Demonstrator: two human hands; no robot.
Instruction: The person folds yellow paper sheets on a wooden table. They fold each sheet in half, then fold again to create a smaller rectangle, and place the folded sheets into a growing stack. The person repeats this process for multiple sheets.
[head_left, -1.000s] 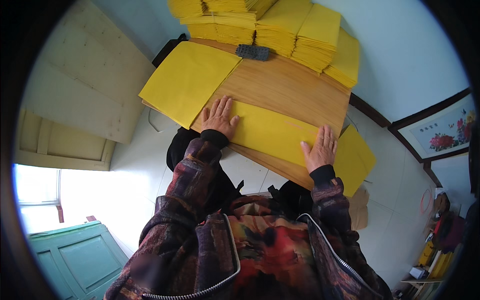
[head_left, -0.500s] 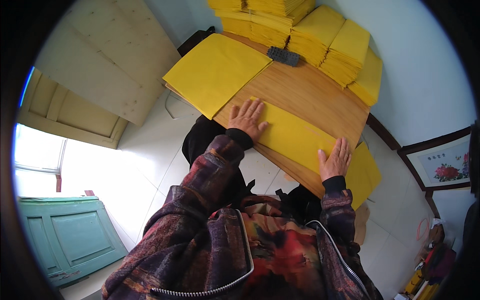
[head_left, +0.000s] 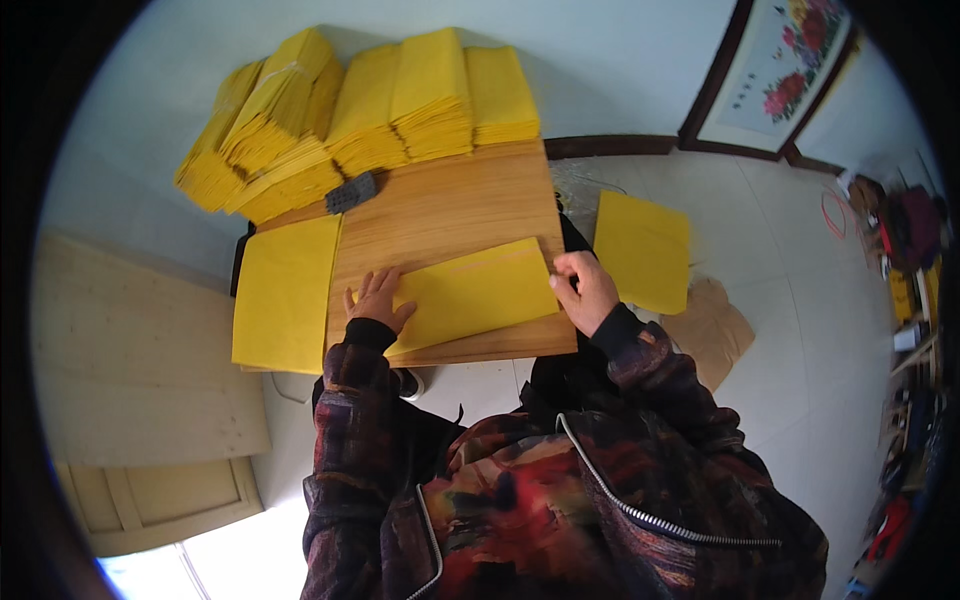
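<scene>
A folded yellow sheet (head_left: 470, 290) lies at a slant along the near edge of the wooden table, with faint marks near its upper edge. My left hand (head_left: 378, 297) rests on its left end, palm down and fingers spread. At the sheet's right end is my right hand (head_left: 588, 290), its fingers curled in toward the thumb; whether they pinch the sheet's edge is hidden. Left of the folded sheet lies a flat stack of larger yellow sheets (head_left: 285, 290). Behind it sits a dark grey, bumpy block (head_left: 351, 193).
Piles of folded yellow sheets (head_left: 430, 90) line the back of the wooden table (head_left: 440, 210) by the wall. Beyond its right side is another yellow sheet (head_left: 643, 250), near brown paper (head_left: 710, 330) on the tiled floor. Pale boards (head_left: 150, 350) stand at the left.
My view has turned to the right. My right hand has gone from flat on the folded sheet to curled at its right end. The left hand stays on the left end.
</scene>
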